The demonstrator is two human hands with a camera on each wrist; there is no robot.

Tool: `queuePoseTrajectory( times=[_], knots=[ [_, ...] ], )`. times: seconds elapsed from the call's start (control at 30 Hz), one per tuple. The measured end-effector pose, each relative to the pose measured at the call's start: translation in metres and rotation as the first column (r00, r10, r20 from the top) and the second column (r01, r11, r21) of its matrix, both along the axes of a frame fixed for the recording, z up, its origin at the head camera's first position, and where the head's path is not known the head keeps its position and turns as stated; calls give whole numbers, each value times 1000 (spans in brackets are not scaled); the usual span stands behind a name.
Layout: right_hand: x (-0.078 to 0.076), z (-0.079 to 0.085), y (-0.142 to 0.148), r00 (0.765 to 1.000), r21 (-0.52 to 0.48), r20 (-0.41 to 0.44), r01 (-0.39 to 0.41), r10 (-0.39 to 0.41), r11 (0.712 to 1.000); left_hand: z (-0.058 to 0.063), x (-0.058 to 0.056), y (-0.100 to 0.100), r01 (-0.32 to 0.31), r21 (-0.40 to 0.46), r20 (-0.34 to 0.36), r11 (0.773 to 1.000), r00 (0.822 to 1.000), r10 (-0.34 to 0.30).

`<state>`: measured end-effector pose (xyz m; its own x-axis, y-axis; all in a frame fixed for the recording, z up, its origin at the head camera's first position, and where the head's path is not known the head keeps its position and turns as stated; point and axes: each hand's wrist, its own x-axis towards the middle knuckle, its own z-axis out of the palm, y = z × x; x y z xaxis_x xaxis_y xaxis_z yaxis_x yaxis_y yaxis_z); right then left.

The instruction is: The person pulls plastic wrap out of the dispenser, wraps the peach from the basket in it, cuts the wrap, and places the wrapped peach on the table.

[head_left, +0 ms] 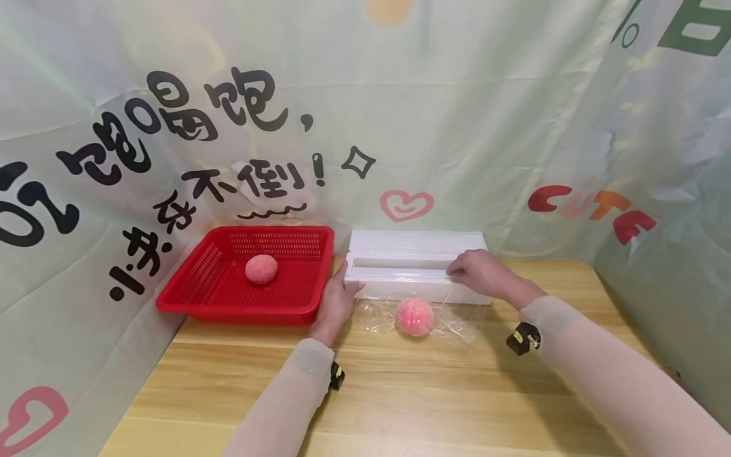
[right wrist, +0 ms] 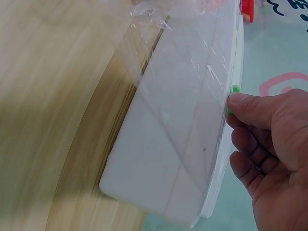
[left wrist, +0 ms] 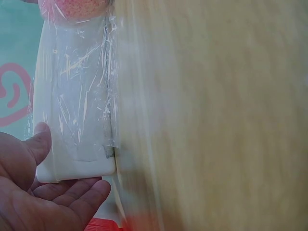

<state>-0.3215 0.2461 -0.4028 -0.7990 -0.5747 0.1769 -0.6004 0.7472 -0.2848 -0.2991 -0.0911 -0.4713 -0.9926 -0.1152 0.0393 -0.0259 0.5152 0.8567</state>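
Observation:
A long white cling film dispenser (head_left: 394, 289) stands at the back of the table, its lid (head_left: 417, 242) raised. My left hand (head_left: 335, 303) holds its left end; in the left wrist view the thumb lies along one side and the fingers at the end. At the right part of the dispenser's edge, my right hand (head_left: 485, 274) pinches a small green slider (right wrist: 235, 89) between thumb and fingers. Clear cling film (head_left: 375, 315) hangs over the front onto the table. On this film, in front of the dispenser, sits a round, rough-textured pink ball (head_left: 415, 317).
A red plastic basket (head_left: 200, 310) stands left of the dispenser, with another pink ball (head_left: 261, 269) inside. Behind the wooden table (head_left: 400, 406) hangs a printed cloth (head_left: 485, 127), which also runs along both sides.

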Motion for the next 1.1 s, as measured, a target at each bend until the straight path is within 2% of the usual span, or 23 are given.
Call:
queuePoseTrajectory(
  times=[0.57, 1.1],
  knots=[
    [1, 3, 7, 1000, -2, 1, -16, 16, 1000, -2, -1, 0, 5, -8, -10, 1000, 1000, -5],
    [3, 4, 22, 998, 31, -48, -35, 36, 999, -2, -1, 1, 0, 0, 0, 1000, 1000, 0]
  ],
)
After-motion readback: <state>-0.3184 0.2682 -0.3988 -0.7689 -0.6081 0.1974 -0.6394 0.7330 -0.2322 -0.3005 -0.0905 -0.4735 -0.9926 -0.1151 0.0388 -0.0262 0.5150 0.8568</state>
